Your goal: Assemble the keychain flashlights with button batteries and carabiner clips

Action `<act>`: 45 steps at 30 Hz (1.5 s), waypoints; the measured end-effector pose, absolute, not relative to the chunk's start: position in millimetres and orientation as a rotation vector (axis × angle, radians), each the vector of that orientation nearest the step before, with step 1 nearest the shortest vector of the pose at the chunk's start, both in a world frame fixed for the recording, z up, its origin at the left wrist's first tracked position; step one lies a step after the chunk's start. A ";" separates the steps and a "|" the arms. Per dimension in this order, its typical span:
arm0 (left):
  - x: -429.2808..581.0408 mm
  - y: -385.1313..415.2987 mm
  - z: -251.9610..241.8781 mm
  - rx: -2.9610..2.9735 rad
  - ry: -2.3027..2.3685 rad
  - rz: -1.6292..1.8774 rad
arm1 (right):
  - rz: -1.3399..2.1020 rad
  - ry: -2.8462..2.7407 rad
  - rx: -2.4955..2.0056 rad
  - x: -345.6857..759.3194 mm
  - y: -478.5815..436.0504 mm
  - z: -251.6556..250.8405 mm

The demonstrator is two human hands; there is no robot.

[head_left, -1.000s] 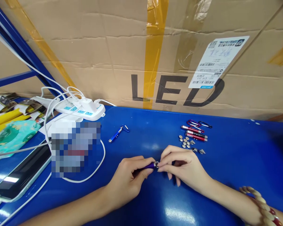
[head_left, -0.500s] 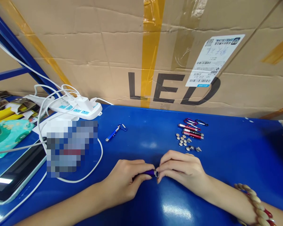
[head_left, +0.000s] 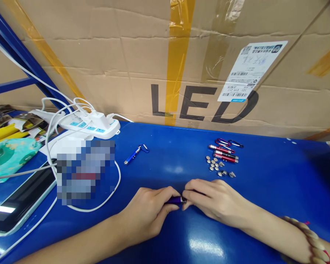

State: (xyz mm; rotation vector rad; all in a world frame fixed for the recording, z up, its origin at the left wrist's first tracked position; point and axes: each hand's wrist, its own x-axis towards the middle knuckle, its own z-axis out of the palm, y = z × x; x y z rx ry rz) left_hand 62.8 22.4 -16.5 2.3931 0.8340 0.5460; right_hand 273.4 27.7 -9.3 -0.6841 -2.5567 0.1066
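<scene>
The left hand is clamping a slim purple tube between thumb and fingers, and the tube is lying roughly level, its metal end pointing toward the right hand. The right hand is bringing its thumb and fingers together around that end (whether they are gripping it or only touching it, I cannot tell). Both hands are hovering or resting over the near part of the blue surface, and a beaded bracelet is circling the right wrist. Beyond the right hand, silver discs are lying in a loose cluster, with small metal pieces sitting just beside them. Red and black penlights are lying behind the discs. A blue penlight is resting apart, farther left. A phone and a white power strip are occupying the left side, and a cardboard box is standing behind everything.
</scene>
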 end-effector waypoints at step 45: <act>66.4 24.2 -10.5 2.097 1.165 0.799 | 0.290 -2.265 -1.296 291.4 35.9 35.5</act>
